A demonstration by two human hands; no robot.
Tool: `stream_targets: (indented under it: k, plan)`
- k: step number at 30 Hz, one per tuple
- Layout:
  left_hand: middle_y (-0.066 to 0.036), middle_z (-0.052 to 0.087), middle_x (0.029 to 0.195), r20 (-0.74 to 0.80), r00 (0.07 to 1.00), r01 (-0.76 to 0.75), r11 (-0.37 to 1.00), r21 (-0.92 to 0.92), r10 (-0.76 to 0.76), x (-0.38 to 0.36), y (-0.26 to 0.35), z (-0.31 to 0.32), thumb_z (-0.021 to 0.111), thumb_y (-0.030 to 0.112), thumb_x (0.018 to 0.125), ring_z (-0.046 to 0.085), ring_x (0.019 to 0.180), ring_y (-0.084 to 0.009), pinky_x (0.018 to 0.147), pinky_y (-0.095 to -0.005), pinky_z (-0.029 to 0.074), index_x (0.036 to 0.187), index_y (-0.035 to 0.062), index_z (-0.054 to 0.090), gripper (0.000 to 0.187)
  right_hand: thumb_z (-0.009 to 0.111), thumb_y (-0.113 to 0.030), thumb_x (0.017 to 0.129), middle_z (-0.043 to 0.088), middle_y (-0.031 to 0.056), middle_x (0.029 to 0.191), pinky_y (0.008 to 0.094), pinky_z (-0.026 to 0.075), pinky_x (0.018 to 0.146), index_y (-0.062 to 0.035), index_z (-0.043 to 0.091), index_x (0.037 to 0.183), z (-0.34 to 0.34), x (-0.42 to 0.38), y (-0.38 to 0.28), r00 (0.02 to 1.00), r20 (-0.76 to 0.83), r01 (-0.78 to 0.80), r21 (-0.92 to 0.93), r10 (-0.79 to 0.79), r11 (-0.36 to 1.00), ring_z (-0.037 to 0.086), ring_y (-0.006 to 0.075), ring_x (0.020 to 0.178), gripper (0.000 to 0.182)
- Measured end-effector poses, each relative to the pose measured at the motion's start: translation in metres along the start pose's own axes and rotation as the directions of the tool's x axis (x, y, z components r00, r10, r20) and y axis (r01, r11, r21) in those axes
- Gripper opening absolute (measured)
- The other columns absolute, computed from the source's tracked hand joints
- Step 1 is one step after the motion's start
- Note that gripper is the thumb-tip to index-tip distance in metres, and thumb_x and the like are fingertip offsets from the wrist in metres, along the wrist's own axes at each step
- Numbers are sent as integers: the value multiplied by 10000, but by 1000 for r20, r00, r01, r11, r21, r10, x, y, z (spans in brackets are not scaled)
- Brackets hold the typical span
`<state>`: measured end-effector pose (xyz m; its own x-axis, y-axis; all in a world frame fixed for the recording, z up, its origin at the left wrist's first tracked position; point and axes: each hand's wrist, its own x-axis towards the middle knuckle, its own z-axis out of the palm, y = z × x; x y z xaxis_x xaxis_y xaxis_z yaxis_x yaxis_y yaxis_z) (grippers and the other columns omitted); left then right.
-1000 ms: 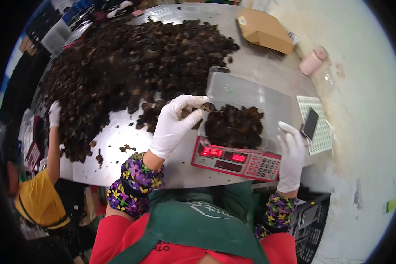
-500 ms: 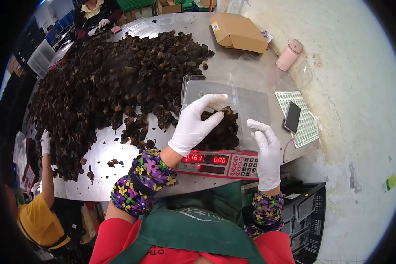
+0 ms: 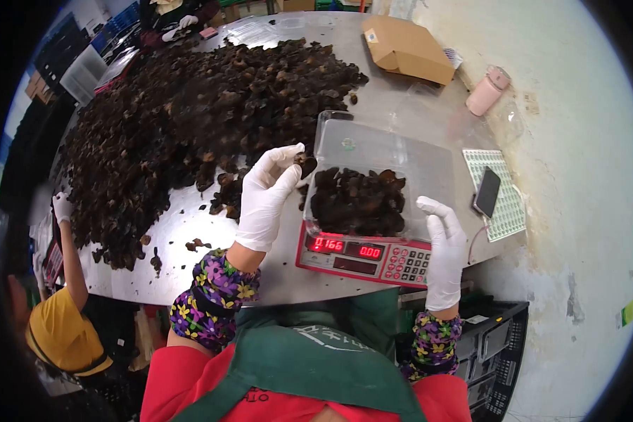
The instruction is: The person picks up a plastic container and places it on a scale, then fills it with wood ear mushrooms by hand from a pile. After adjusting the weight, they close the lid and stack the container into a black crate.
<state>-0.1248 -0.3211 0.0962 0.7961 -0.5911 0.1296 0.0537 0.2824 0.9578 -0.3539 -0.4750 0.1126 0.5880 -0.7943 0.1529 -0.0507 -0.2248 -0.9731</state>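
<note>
My left hand (image 3: 264, 200), in a white glove, pinches a dark wood ear mushroom piece (image 3: 306, 165) just left of a clear plastic clamshell box (image 3: 316, 218). Dark wood ear pieces (image 3: 359, 202) fill the box's near half, while its lid (image 3: 383, 144) lies open behind. Beneath it is a red digital scale (image 3: 341, 265) whose displays read 0.166 and 0.00. My right hand (image 3: 444, 250), gloved too, hovers near the box's right side. Its fingers are loosely bent and apart, and nothing shows between them.
A large heap of wood ears (image 3: 183, 112) covers the metal table's left side. At right are a cardboard box (image 3: 404, 53), pink bottle (image 3: 488, 91), phone (image 3: 487, 192) and label sheet (image 3: 510, 214). Two co-workers stand around the table. A black crate (image 3: 503, 352) sits below right.
My left hand has moved left, out of the box, with a wood ear piece in it. The scale reading went from about 0.163 to 0.166. The view has shifted slightly.
</note>
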Motion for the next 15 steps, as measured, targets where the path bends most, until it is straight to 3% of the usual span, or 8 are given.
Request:
stream_targets:
  k: [2, 4, 7, 9, 12, 14, 15]
  plan:
    - [1, 648, 1059, 42, 990, 141, 975, -174, -136, -3, -10, -18, 608, 47, 974, 612, 918, -79, 872, -308, 566, 1273, 37, 622, 299, 486, -36, 1015, 682, 70, 1165, 279, 443, 1012, 23, 650, 1150, 3, -1, 3, 1000, 15, 12, 7, -12, 1000, 610, 146, 1115, 220]
    - [3, 658, 1083, 98, 987, 147, 957, -249, -126, -8, -12, -21, 623, 72, 977, 615, 925, -77, 860, -314, 572, 1286, 51, 612, 309, 490, -40, 1016, 686, 69, 1156, 284, 441, 1018, 22, 655, 1152, 7, 3, 6, 1000, 17, -24, 18, 23, 1000, 611, 148, 1114, 222]
    - [-7, 666, 1149, 39, 996, 87, 981, -176, -81, -16, 2, -23, 631, 67, 968, 608, 967, -75, 891, -287, 541, 1278, 50, 617, 311, 487, -40, 1002, 685, 78, 1156, 295, 432, 1030, 23, 662, 1139, 9, 1, -3, 1000, -17, -9, -18, 9, 1000, 604, 159, 1131, 231]
    - [-16, 657, 1219, -46, 999, 11, 994, 111, -6, -27, 14, -38, 610, 15, 956, 592, 984, -60, 867, -225, 500, 1261, 33, 628, 306, 486, -44, 985, 686, 91, 1160, 309, 423, 1042, 28, 667, 1121, 6, 1, -6, 997, -69, 22, -85, -28, 996, 605, 181, 1141, 237]
    - [-10, 671, 1125, -123, 990, -12, 927, 375, 63, -57, 16, -95, 618, -12, 929, 599, 925, -64, 836, -228, 492, 1232, 40, 641, 308, 468, -63, 999, 685, 108, 1171, 330, 415, 1056, 33, 664, 1125, -6, -1, -5, 994, -105, 16, -201, -38, 979, 606, 204, 1145, 252]
    - [-37, 666, 1006, -207, 976, 64, 831, 552, 62, -90, 15, -149, 635, -25, 906, 620, 852, -90, 777, -246, 501, 1143, 30, 669, 246, 462, -65, 1001, 682, 111, 1172, 333, 417, 1055, 35, 665, 1121, -16, 2, 7, 994, -100, 17, -177, -35, 984, 606, 206, 1140, 257]
    - [-53, 678, 1015, -194, 981, 136, 686, 715, 8, -112, 14, -188, 643, 0, 902, 641, 886, -118, 774, -264, 511, 1118, 29, 674, 220, 460, -62, 1000, 679, 108, 1172, 333, 420, 1051, 36, 666, 1122, -20, 3, 8, 992, -121, 17, -180, -39, 984, 605, 203, 1136, 259]
